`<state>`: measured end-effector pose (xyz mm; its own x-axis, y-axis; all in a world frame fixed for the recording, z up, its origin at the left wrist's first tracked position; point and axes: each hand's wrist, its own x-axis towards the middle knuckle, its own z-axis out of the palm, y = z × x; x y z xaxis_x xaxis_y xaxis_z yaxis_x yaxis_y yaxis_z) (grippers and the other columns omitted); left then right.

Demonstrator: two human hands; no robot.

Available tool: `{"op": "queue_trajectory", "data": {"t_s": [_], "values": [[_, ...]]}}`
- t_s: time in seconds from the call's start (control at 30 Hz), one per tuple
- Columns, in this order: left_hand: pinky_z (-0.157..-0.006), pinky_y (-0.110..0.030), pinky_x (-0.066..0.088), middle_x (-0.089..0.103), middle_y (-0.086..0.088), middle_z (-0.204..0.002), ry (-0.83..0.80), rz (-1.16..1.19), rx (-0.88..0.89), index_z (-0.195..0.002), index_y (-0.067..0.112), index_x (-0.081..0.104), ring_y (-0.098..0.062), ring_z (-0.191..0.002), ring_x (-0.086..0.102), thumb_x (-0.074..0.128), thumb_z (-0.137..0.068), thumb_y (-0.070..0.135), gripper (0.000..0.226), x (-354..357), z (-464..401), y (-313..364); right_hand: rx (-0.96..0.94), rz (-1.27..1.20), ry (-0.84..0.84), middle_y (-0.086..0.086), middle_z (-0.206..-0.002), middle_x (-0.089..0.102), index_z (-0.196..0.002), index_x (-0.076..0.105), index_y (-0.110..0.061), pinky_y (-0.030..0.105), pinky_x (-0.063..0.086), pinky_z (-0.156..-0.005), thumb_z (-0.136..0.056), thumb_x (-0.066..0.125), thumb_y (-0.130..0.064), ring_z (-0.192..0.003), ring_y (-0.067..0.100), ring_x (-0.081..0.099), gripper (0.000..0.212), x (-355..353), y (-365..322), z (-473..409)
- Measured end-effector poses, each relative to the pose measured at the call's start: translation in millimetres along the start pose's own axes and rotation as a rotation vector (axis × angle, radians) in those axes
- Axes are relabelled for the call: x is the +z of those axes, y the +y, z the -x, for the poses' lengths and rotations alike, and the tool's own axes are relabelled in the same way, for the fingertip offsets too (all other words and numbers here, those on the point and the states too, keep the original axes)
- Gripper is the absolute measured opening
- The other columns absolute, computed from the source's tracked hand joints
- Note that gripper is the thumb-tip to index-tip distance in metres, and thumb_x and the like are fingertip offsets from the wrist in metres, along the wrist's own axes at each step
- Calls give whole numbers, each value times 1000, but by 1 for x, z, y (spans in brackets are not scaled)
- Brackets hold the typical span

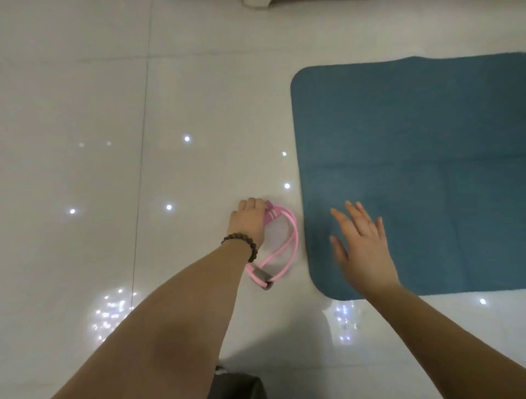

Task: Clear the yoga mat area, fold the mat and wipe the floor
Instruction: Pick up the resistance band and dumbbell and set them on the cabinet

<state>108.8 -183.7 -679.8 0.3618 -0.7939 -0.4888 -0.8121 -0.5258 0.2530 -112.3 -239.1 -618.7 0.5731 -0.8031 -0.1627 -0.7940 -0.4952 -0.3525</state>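
A teal yoga mat lies flat on the glossy white tile floor, filling the right side of the view and running off the right edge. A pink resistance band with loops and a grey foam handle lies on the floor just left of the mat's near corner. My left hand, with a dark bead bracelet on the wrist, is closed over the band's far pink handle. Over the mat's near left corner my right hand hovers, fingers spread, holding nothing.
A white object's base shows at the top edge. Dark fabric sits at the bottom edge between my arms. Ceiling lights reflect off the tiles. Bare floor extends to the left and beyond the mat's far edge.
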Motion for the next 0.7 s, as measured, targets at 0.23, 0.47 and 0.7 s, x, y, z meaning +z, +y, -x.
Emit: {"op": "queue_trajectory", "data": {"t_s": [0.23, 0.47, 0.7], "values": [[-87, -36, 45, 47, -11, -119, 61, 55, 17, -120, 8, 47, -27, -108, 45, 52, -88, 10, 32, -28, 21, 14, 56, -15, -22, 12, -151, 34, -140, 44, -15, 55, 12, -116, -94, 55, -20, -145, 27, 20, 48, -16, 2, 10], [-69, -37, 48, 59, -8, -103, 80, 102, 72, -119, 14, 43, -29, -87, 58, 54, -88, 17, 33, -162, 132, 63, 211, -114, -1, 6, -156, 24, -145, 36, -19, 46, 1, -118, -97, 48, -23, -147, 21, 9, 50, -160, -47, 59], [-72, -34, 48, 57, -4, -110, 117, 50, 94, -120, 16, 47, -25, -89, 57, 57, -87, 19, 35, -354, 257, 123, 260, -96, 27, 8, -157, 20, -147, 32, -19, 47, 1, -118, -98, 43, -25, -147, 22, 6, 50, -361, -110, 118]]}}
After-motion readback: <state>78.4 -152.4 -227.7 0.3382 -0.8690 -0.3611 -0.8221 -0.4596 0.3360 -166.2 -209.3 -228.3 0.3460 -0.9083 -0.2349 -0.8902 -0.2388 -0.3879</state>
